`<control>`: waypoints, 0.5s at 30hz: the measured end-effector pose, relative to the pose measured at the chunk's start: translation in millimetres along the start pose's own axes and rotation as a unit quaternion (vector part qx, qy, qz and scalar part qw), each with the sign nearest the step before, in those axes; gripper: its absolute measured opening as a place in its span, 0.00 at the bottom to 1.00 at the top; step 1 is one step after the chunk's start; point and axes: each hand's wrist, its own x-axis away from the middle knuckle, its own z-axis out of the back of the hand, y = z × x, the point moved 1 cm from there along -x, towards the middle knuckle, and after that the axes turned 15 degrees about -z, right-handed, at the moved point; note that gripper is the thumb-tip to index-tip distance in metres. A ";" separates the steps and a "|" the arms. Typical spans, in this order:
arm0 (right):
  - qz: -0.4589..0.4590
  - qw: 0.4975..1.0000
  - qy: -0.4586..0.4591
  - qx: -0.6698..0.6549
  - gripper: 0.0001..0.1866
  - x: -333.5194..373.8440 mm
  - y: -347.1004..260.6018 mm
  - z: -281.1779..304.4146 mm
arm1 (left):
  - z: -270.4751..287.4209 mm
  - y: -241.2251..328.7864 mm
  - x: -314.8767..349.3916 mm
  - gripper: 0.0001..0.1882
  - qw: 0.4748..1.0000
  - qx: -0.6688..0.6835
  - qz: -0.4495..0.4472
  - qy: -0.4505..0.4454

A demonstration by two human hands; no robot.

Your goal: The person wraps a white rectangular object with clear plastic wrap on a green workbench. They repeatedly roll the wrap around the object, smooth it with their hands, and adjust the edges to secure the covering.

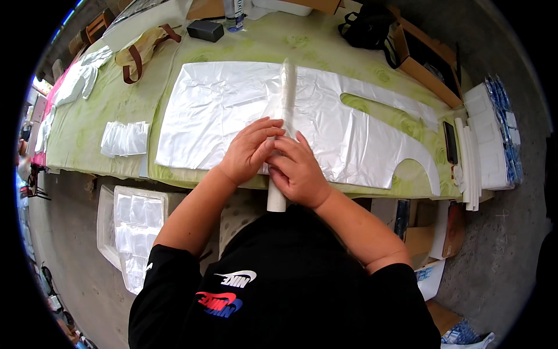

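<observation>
A white plastic bag (215,116) with cut-out handles lies flat on the table. Across it, pointing away from me, runs a white tube (276,200) whose near end sticks out past the table edge. Its far part is wrapped in thin plastic film (287,81). My left hand (249,148) is closed on the tube from the left, fingers together and their tips on its upper side. Just nearer to me, my right hand (297,171) wraps round the tube from the right, its fingers curled. The two hands touch, hiding the tube's middle.
The table has a green patterned cover (302,43). Folded white plastic (125,138) lies left, beyond it a cloth bag (145,49). A dark box (205,31) and bottle (234,14) stand behind. At right are a phone (450,142), white tubes (469,163) and a cardboard box (427,64).
</observation>
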 end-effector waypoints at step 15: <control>0.012 0.997 -0.050 -0.051 0.09 -27.9 -24.6 -41.5 | 41.3 -33.8 0.6 0.15 0.967 -0.204 0.149 0.018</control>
